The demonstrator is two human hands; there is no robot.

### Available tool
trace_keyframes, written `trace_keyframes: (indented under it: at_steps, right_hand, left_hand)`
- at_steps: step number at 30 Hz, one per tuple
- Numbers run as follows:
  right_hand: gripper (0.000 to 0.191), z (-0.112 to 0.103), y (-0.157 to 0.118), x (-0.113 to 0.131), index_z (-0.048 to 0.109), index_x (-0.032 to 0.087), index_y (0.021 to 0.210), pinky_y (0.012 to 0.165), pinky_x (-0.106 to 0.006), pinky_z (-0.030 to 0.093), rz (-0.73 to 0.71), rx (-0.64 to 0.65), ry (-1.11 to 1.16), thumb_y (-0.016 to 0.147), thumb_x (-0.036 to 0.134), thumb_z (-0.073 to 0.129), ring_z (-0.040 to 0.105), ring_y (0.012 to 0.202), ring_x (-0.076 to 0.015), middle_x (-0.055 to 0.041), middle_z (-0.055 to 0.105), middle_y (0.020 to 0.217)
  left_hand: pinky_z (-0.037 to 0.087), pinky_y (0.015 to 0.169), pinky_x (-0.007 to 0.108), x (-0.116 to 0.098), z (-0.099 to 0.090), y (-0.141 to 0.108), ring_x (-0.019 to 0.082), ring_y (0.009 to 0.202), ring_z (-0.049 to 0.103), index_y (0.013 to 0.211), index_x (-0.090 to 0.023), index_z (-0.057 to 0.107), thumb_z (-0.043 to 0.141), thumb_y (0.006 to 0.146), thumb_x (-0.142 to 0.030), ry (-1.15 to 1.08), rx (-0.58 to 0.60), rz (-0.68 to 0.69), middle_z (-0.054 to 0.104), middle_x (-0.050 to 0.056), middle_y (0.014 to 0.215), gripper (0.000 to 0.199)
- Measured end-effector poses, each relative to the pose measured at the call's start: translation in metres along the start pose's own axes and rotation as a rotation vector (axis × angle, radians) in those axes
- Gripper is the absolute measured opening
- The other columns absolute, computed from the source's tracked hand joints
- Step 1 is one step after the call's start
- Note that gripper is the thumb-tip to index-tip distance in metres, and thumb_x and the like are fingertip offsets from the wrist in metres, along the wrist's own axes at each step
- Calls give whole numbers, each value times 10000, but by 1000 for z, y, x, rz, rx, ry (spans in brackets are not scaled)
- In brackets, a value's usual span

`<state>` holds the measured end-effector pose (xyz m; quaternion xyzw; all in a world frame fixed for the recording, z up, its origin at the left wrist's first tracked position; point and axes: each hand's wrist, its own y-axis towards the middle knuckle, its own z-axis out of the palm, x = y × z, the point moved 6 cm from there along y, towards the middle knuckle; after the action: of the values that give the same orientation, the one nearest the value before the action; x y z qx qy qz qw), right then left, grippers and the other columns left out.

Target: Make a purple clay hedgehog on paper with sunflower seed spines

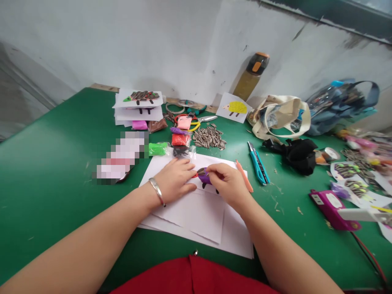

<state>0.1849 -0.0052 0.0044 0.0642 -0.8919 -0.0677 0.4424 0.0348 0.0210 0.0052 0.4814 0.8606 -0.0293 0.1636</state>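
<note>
My left hand (176,181) lies flat on a stack of white paper (205,212), fingers spread, holding the sheet down. On that sheet is a small animal figure (206,177) with a purple clay body, a red tip at its left and black legs. A few striped sunflower seeds (201,172) sit on its purple body. My right hand (228,181) is closed in a pinch at the figure's upper edge, beside these seeds. Whatever is between the fingertips is hidden, and the hand covers the figure's right part.
Loose sunflower seeds (210,136) lie beyond the paper, near clay packets (180,140) and scissors (207,119). A blue utility knife (259,164) and an orange stick (244,175) lie right. Finished cards (139,100) are stacked back left. A magenta glue-gun-like device (332,210) stands far right.
</note>
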Motion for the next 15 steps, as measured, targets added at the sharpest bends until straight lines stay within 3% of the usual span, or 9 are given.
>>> trace_keyframes:
  at_steps: [6, 15]
  right_hand:
    - [211, 6, -1, 4, 716, 251, 929, 774, -301, 516, -108, 90, -72, 903, 189, 516, 687, 835, -172, -11, 748, 910]
    - [205, 3, -3, 6, 707, 258, 918, 744, -310, 521, -151, 120, -167, 917, 207, 508, 696, 832, -187, -16, 751, 924]
  left_hand:
    - [390, 862, 372, 0, 2, -1, 239, 964, 502, 983, -152, 651, 601, 907, -340, 7, 22, -27, 612, 77, 981, 209]
    - [400, 859, 377, -2, 0, 0, 244, 969, 511, 959, -156, 652, 583, 913, -351, 15, 30, -42, 620, 82, 987, 212]
